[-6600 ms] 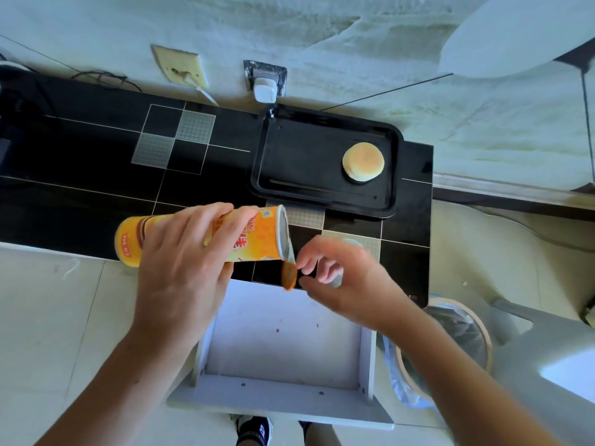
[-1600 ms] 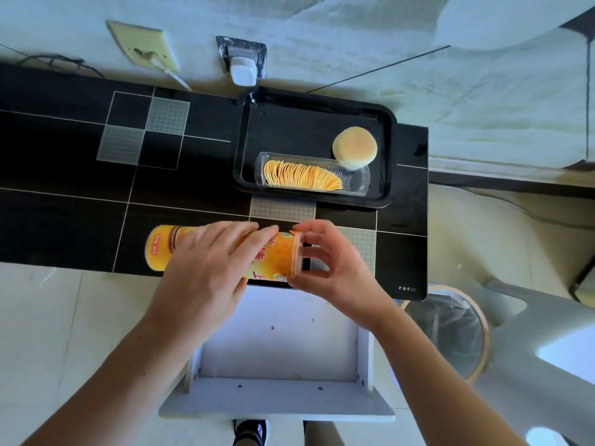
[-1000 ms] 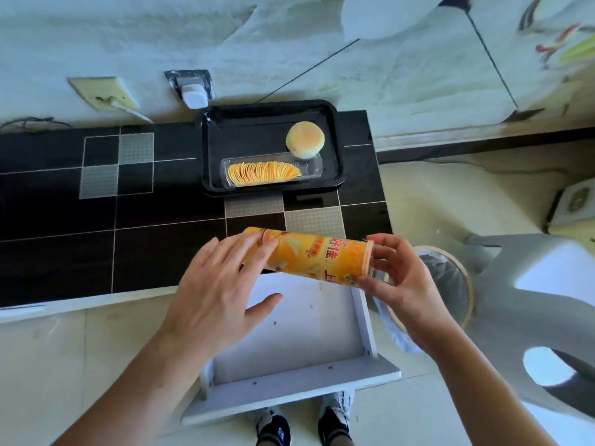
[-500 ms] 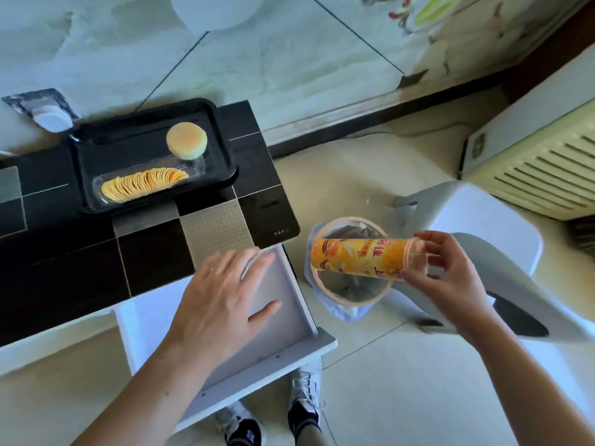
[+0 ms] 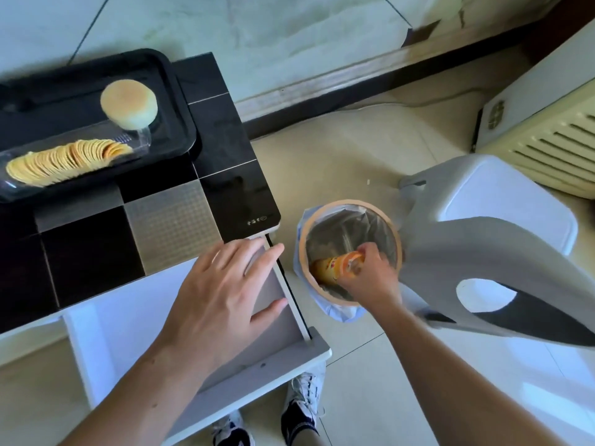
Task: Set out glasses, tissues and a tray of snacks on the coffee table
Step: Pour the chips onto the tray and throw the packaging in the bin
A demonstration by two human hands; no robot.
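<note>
Head view, single frame. Right hand point(image 5: 367, 278) is inside the mouth of the round wood-rimmed waste bin with a pale plastic liner point(image 5: 399, 243), fingers curled around the upper end of the orange cylindrical crisp canister point(image 5: 331, 267); the canister lies tilted, its lower end against the bin's inner wall at about 8 o'clock of the rim. Left hand point(image 5: 225, 291) is released, fingers straight and spread, hovering flat over the open white drawer point(image 5: 106, 329), fingertips near the drawer's right side rail; contact with the rail cannot be told. The black glossy tiled bench point(image 5: 219, 130) ends in a square corner at about 10 o'clock of the bin, with a narrow strip of floor between corner and bin rim. On the bench, at 11 o'clock of the left hand, sits the black rectangular plastic tray point(image 5: 180, 101), its right rim close to the bench's tile seam. In the tray: a clear plastic sleeve of stacked yellow crisps point(image 5: 67, 159) along the near rim, and a round pale bun point(image 5: 128, 103) touching the sleeve's right end. A grey-white moulded plastic stool point(image 5: 502, 201) stands at 3 o'clock of the bin, just beside its rim. Bare beige floor tiles point(image 5: 370, 387) lie open at 6 o'clock of the bin, beside the person's dark-and-white shoes point(image 5: 299, 410).
</note>
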